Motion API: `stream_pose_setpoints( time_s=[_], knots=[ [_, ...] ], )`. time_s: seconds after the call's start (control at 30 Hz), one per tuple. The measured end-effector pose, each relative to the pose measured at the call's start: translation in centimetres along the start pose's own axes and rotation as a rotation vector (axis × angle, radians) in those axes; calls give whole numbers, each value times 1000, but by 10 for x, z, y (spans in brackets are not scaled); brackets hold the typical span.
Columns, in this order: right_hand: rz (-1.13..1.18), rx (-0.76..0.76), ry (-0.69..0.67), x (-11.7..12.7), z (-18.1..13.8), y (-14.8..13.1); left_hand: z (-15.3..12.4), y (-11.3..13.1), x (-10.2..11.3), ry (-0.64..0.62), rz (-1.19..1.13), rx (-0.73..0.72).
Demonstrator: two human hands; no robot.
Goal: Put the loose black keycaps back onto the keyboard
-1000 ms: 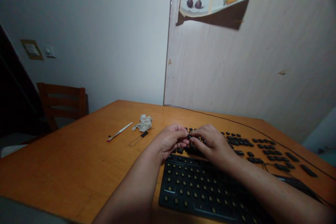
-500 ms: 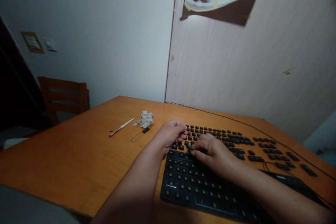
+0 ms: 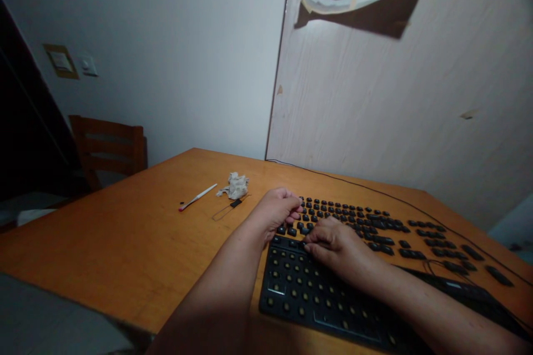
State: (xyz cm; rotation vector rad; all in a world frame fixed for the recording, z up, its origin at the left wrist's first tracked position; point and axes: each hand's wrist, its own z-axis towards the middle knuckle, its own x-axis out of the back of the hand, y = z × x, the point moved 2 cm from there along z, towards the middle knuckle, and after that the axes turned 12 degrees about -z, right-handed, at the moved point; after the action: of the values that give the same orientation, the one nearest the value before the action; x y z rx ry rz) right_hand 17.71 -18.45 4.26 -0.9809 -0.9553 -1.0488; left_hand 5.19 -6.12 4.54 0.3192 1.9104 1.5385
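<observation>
A black keyboard base (image 3: 316, 297) with its keycaps taken off lies at the table's near edge. Several loose black keycaps (image 3: 353, 219) lie in rows on the wooden table (image 3: 125, 244) just behind it. My left hand (image 3: 277, 211) rests curled at the left end of the keycap rows, fingers closed; what they hold, if anything, is hidden. My right hand (image 3: 333, 244) lies at the keyboard's top edge, fingertips pinched together over a keycap or the top row.
A white-handled tool (image 3: 197, 197), a crumpled tissue (image 3: 236, 185) and a wire keycap puller (image 3: 227, 209) lie to the left. A black cable (image 3: 375, 191) runs along the wall. A wooden chair (image 3: 108, 147) stands at the far left.
My right hand has drawn back from the keycap rows to the keyboard's top edge. My left hand stayed near the rows' left end. The camera shifted slightly.
</observation>
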Motion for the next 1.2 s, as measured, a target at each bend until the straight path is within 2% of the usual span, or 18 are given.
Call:
stream_pose_setpoints(
  time_s=[0.7, 1.2],
  knots=[
    [5, -1, -62, 2, 6, -4, -1, -1, -3, -18, 49, -9],
    [96, -45, -42, 0, 6, 0, 1, -4, -2, -16, 92, -7]
  ],
)
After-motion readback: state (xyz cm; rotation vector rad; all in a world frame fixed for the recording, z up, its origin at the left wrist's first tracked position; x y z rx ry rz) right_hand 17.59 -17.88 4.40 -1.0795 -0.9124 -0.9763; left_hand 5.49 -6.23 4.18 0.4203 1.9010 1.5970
